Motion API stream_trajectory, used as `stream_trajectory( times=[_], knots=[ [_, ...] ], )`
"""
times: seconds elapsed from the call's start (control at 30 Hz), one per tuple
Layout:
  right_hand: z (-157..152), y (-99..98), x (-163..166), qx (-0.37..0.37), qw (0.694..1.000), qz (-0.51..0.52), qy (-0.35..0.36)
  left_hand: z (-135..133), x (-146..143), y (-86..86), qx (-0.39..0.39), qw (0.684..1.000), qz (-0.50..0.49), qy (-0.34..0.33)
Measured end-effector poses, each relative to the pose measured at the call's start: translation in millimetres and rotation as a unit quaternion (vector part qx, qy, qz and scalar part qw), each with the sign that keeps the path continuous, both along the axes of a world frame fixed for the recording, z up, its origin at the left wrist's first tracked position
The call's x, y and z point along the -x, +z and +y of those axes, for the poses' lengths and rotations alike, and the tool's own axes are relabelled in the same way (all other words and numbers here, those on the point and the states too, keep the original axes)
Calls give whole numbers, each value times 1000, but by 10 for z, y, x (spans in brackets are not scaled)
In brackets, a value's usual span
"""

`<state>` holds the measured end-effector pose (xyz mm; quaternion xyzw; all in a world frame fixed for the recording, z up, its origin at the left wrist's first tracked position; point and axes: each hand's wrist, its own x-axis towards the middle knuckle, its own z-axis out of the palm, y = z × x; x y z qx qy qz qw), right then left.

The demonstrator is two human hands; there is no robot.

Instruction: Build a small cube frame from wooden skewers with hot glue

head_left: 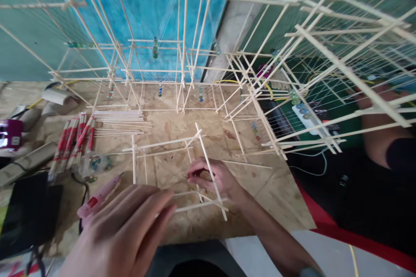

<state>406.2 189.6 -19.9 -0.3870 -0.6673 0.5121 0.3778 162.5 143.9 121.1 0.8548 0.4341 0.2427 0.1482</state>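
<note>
A small box-like frame of thin wooden sticks (162, 142) stands on the worktable in front of me. My left hand (125, 225), large and close, has its fingers and thumb closed around the frame's near left side. The sticks run out from behind those fingers, and that corner is hidden. Inside the frame, behind its right upright stick (208, 162), is my right hand (216, 177). Its fingers are curled with thumb and fingertips together; something small and reddish may be between them, too small to name. A pink glue pen-like tool (99, 199) lies beside my left hand.
Red-wrapped stick bundles (76, 136), loose sticks (118, 123) and a clear cup of glass marbles (95, 162) lie left on the wooden tabletop (269, 190). Tall stick structures (185, 30) strung with threads rise behind and right. Another person's arm (373, 130) is at far right.
</note>
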Motion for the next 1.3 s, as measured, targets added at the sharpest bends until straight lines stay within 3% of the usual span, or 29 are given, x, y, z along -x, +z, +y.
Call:
stream_trajectory(
  times=[0.17,0.5,0.7,0.97,1.3],
  knots=[
    [83,185,174,147,975,166,-22,261,-109,-9,53,996,76,10],
    [105,101,278,211,943,256,4,552,-303,-64,99,981,168,3],
    [107,49,304,196,946,259,11,574,-360,-45,144,972,185,7],
    [80,129,250,177,962,205,-11,466,-194,-97,94,991,91,10],
    [108,156,245,103,973,203,21,332,91,89,73,990,123,-8]
  ],
)
